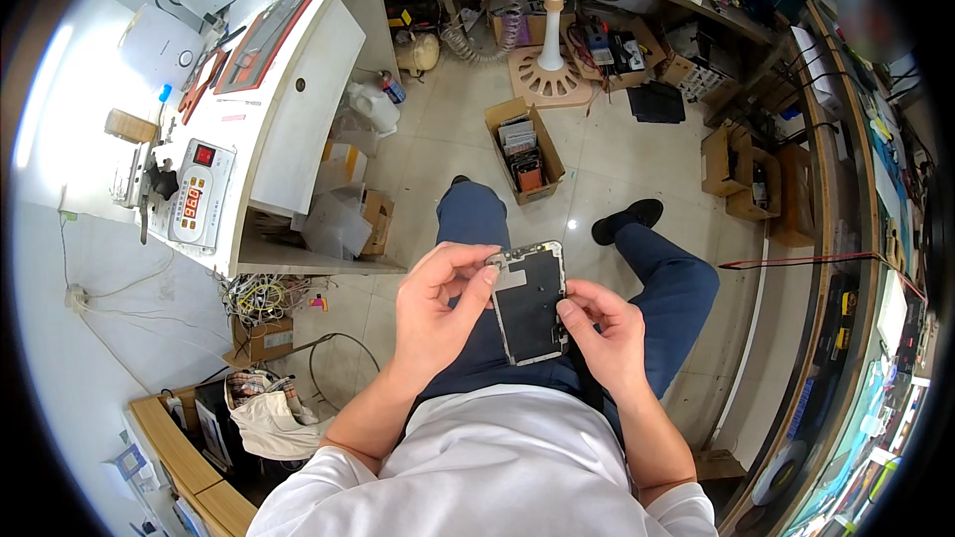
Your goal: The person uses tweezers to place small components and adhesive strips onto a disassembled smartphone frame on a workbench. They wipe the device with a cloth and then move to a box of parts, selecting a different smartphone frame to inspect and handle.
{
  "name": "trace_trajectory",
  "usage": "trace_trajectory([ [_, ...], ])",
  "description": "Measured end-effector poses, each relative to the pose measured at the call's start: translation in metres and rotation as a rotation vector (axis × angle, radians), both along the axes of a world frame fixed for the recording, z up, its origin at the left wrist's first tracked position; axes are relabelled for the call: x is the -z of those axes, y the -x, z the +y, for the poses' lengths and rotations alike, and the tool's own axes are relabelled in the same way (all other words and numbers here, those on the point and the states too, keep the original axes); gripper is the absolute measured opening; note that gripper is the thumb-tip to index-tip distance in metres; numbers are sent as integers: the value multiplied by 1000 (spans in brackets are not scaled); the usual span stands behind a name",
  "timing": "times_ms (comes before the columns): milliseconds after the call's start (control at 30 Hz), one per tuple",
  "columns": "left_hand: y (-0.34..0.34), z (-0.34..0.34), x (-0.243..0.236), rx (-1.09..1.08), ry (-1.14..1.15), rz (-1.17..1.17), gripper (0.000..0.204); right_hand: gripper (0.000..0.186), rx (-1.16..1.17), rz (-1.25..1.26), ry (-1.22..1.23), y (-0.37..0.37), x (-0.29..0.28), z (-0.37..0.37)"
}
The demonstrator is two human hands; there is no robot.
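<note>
Over my lap I hold a phone screen assembly (530, 310), its black backing and pale metal-coloured rim facing up. Small parts run along its top edge, and a light rectangular patch shows at its upper left. My left hand (443, 298) pinches the upper left corner between thumb and fingers. My right hand (604, 328) grips the right edge, thumb on top. The side turned toward my legs is hidden.
At the left a white desk (298, 89) carries a heating device with a red display (202, 194). An open cardboard box (524, 149) of phone parts stands on the floor ahead, before a fan base (550, 78). Cluttered shelves (865, 239) line the right; a cloth bag (274, 418) lies lower left.
</note>
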State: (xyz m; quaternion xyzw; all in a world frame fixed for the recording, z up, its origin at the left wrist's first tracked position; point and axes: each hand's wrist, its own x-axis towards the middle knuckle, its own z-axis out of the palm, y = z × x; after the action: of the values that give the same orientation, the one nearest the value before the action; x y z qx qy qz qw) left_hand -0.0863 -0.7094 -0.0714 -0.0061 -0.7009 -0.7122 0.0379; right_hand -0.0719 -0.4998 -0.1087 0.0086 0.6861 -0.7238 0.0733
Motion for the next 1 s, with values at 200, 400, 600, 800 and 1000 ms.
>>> trace_trajectory([
  [200, 0, 1, 1, -11, -43, -16, 17, 21, 10, 15, -20, 1, 2, 1],
  [400, -2, 1, 1, -9, 9, -3, 12, 20, 37, 73, -117, 2, 3, 2],
  [600, -2, 1, -8, 68, 248, 98, 10, 19, 32, 343, -299, 11, -17, 7],
  [800, 1, 0, -10, 128, 436, 378, 14, 21, 70, 387, -200, 5, -20, 8],
  [1000, 0, -1, -5, 86, 401, 479, 19, 26, 55, 495, -228, 7, -21, 9],
])
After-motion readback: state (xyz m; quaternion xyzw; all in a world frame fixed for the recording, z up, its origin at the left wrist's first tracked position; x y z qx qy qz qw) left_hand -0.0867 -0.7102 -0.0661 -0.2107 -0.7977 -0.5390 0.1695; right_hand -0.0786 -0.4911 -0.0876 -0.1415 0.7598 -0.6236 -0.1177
